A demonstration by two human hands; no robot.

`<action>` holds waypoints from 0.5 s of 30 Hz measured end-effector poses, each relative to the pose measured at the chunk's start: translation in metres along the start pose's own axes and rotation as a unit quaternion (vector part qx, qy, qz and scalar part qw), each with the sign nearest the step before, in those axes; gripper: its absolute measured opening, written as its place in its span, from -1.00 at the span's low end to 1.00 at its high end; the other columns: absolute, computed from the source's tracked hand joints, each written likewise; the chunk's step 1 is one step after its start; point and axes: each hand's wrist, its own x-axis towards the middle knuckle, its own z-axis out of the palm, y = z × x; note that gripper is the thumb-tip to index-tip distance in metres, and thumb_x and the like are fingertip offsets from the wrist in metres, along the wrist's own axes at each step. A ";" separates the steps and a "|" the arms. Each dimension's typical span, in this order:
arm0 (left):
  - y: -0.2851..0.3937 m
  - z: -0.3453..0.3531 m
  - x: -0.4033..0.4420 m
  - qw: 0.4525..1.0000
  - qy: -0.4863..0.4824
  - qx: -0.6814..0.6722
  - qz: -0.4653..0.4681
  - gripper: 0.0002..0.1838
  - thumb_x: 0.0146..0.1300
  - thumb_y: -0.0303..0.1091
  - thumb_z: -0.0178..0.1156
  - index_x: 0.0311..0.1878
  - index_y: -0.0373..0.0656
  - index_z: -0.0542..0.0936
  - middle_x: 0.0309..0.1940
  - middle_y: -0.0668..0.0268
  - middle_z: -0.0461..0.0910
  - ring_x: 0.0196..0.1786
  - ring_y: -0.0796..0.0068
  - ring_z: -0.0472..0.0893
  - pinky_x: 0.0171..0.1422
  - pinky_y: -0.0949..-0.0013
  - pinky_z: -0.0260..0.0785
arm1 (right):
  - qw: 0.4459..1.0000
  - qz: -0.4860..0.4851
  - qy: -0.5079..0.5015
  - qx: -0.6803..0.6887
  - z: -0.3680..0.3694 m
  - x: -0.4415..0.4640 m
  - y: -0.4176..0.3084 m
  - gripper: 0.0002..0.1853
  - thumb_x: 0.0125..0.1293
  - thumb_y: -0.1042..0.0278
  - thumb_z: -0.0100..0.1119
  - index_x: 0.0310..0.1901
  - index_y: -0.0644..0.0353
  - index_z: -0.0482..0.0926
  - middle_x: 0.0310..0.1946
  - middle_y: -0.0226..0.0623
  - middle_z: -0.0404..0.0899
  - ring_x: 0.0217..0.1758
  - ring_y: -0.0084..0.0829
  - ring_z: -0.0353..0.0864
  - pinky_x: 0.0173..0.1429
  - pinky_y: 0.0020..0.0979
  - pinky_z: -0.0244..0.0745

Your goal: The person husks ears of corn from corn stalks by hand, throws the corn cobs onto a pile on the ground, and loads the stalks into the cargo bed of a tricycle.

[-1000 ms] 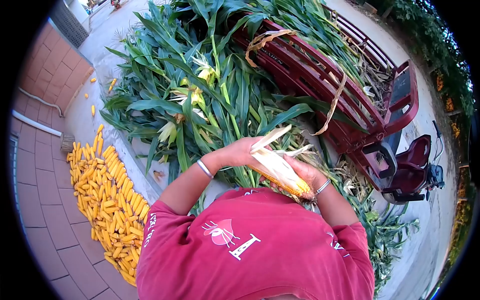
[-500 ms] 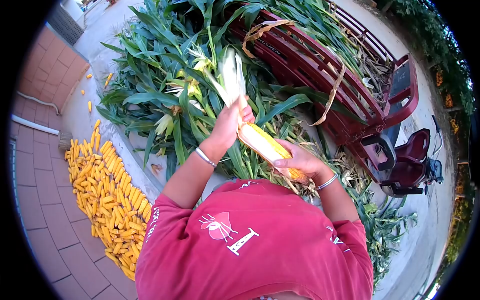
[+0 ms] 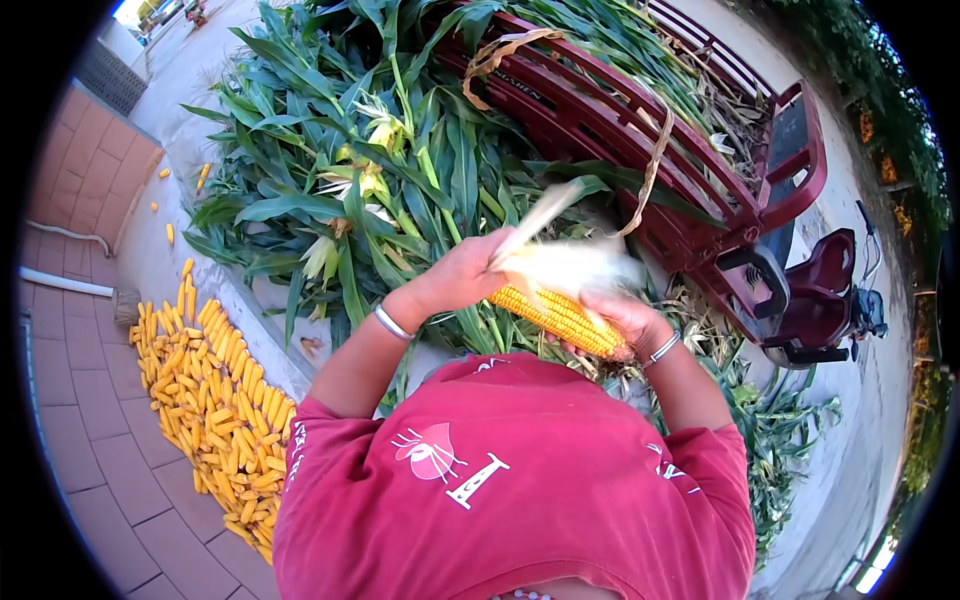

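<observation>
An ear of corn (image 3: 560, 318) with bare yellow kernels lies across both hands, in front of my red shirt. Closed round its left end is my left hand (image 3: 462, 270), with pale strips of husk coming out past the fingers. My right hand (image 3: 628, 318) grips the other end near the brownish tip, some fingers underneath the cob. Along the ear's upper side the loosened husk (image 3: 580, 265) is smeared by motion, partly hiding the kernels. Which fingers hold the husk is unclear.
Leafy green corn stalks (image 3: 330, 180) are heaped ahead of me. A dark red three-wheeled cart (image 3: 640, 150) loaded with stalks stands at the right. Husked cobs (image 3: 215, 400) form a pile at the left, beside a tiled brick surface (image 3: 90, 420).
The husk has swung from upright above my left hand down to the right, over the ear. My left hand has moved lower, and more yellow kernels show.
</observation>
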 end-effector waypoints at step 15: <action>0.012 0.003 0.022 0.910 0.152 -0.377 -0.078 -0.67 0.40 -0.10 0.10 -0.10 -0.22 0.49 -0.62 0.54 0.19 -0.51 0.67 0.24 -0.20 0.43 0.25 | 0.983 -0.032 0.052 -0.173 0.026 -0.005 -0.017 -0.29 0.19 0.15 0.35 0.27 0.26 0.24 -0.12 -0.27 0.53 -0.21 -0.51 0.57 -0.09 -0.45 0.54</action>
